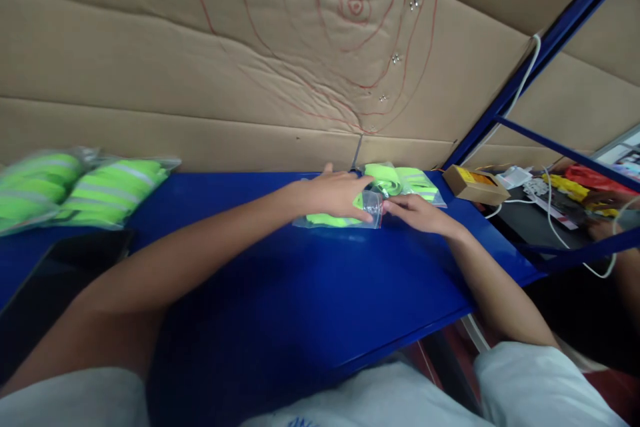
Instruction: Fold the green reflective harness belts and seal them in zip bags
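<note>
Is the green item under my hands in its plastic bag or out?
In: the clear plastic bag wraps the green item beneath the left hand.

- A white short-sleeved tee (pixel 380 400) is worn, kinda light grey in the shade.
- Bit of blue lettering (pixel 305 421) is printed on the front, mostly cut off at the bottom edge.
- The left sleeve (pixel 75 400) and right sleeve (pixel 540 383) are cut short, so both forearms are left bare down to the left hand (pixel 335 195) and right hand (pixel 420 213).
</note>
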`<state>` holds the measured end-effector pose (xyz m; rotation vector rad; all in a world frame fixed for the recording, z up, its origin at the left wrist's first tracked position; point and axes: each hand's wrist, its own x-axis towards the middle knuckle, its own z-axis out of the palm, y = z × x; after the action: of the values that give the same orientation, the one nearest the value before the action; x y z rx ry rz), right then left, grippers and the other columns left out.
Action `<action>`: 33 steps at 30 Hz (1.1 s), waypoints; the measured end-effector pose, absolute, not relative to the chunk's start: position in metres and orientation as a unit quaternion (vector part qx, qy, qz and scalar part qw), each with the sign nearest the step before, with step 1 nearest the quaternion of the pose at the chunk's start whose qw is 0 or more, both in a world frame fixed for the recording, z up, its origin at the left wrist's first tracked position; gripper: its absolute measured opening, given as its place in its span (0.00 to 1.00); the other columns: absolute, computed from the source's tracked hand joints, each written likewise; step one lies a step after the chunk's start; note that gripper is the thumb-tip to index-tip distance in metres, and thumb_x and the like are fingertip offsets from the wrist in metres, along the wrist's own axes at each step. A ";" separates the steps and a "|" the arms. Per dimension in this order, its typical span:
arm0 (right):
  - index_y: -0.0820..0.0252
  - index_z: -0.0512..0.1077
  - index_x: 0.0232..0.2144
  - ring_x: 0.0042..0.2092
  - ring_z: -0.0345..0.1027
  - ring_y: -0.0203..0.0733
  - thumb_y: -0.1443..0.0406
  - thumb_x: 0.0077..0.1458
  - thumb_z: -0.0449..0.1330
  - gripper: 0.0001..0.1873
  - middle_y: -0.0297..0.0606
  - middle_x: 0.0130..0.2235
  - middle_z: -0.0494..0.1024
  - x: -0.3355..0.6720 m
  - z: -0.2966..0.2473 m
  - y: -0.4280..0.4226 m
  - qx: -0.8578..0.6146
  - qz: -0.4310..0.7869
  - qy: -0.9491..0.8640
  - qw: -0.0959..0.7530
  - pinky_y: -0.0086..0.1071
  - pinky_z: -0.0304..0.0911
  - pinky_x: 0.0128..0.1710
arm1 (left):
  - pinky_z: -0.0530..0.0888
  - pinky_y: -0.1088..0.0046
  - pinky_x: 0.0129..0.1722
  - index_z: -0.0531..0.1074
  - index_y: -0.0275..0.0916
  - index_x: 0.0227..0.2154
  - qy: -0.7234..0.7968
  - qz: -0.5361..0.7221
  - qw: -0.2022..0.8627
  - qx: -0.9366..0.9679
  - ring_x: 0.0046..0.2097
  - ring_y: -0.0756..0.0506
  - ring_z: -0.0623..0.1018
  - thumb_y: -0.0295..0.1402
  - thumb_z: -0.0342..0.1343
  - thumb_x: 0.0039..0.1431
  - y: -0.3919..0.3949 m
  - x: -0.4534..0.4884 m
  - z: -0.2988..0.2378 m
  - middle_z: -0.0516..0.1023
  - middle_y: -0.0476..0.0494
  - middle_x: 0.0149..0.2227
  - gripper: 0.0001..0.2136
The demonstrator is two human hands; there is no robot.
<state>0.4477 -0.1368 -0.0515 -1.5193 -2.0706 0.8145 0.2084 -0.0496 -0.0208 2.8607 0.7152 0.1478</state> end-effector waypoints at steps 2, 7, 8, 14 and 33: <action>0.59 0.78 0.33 0.33 0.68 0.40 0.43 0.65 0.55 0.27 0.36 0.32 0.79 0.446 -0.047 -0.143 -0.552 0.295 -0.753 0.202 0.35 0.66 0.38 | 0.70 0.54 0.56 0.61 0.44 0.68 0.238 0.030 0.118 0.964 0.58 0.32 0.77 0.54 0.63 0.55 -0.038 0.205 -0.014 0.77 0.34 0.58 0.41; 0.58 0.75 0.49 0.41 0.72 0.42 0.46 0.55 0.66 0.28 0.40 0.43 0.80 0.429 -0.055 -0.148 -0.510 0.373 -0.735 0.245 0.37 0.69 0.42 | 0.70 0.70 0.39 0.75 0.41 0.54 0.223 0.064 0.151 0.961 0.44 0.41 0.80 0.46 0.67 0.51 -0.033 0.207 -0.009 0.82 0.42 0.45 0.28; 0.57 0.72 0.52 0.41 0.72 0.42 0.48 0.51 0.70 0.31 0.40 0.43 0.80 0.426 -0.058 -0.147 -0.511 0.392 -0.709 0.289 0.37 0.70 0.43 | 0.69 0.70 0.38 0.74 0.41 0.54 0.225 0.083 0.153 0.959 0.43 0.41 0.80 0.47 0.66 0.52 -0.034 0.207 -0.008 0.81 0.42 0.45 0.27; 0.53 0.65 0.56 0.37 0.72 0.37 0.55 0.48 0.74 0.36 0.30 0.35 0.77 0.422 -0.057 -0.139 -0.486 0.408 -0.607 0.478 0.35 0.71 0.43 | 0.71 0.70 0.37 0.68 0.37 0.60 0.214 0.153 0.283 0.922 0.42 0.42 0.78 0.56 0.62 0.53 -0.034 0.198 0.004 0.80 0.40 0.45 0.37; 0.60 0.80 0.38 0.36 0.75 0.34 0.58 0.52 0.74 0.14 0.36 0.36 0.82 0.429 -0.026 -0.164 -0.452 0.339 -0.676 0.474 0.29 0.70 0.39 | 0.62 0.78 0.29 0.74 0.43 0.54 0.155 -0.011 0.181 0.971 0.31 0.50 0.75 0.49 0.56 0.65 -0.064 0.149 0.071 0.77 0.50 0.33 0.21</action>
<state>0.4286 -0.1645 -0.0255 -1.1054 -1.6525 0.8290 0.1488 -0.0637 0.0708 2.7428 0.4380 -0.0322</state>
